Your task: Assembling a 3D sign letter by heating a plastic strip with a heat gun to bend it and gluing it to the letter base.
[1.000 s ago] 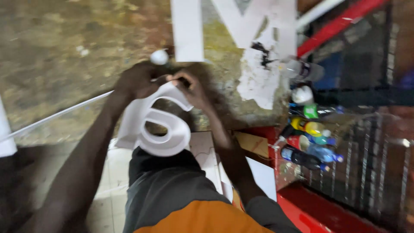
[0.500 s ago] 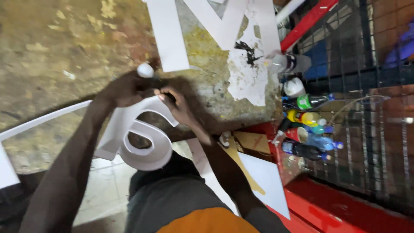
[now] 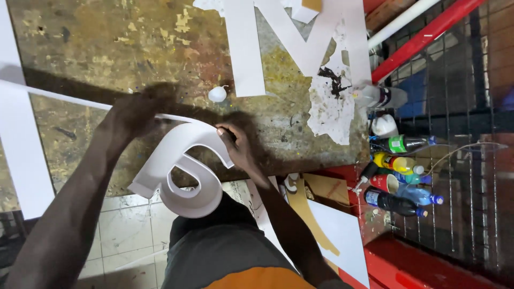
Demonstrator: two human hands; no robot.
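Seen from above, a person's two hands work on a white, hollow, curved sign letter [image 3: 179,171] tilted against the near edge of a paint-stained surface [image 3: 96,53]. The left hand [image 3: 140,109] is closed around the letter's upper rim, while the right hand [image 3: 238,145] pinches a small dark tool against that rim. Compared with a moment ago, the letter sits lower and nearer the body and a large flat white letter [image 3: 300,43] and coloured bottles [image 3: 399,176] have come into fuller view, so the edge work looks to be continuing.
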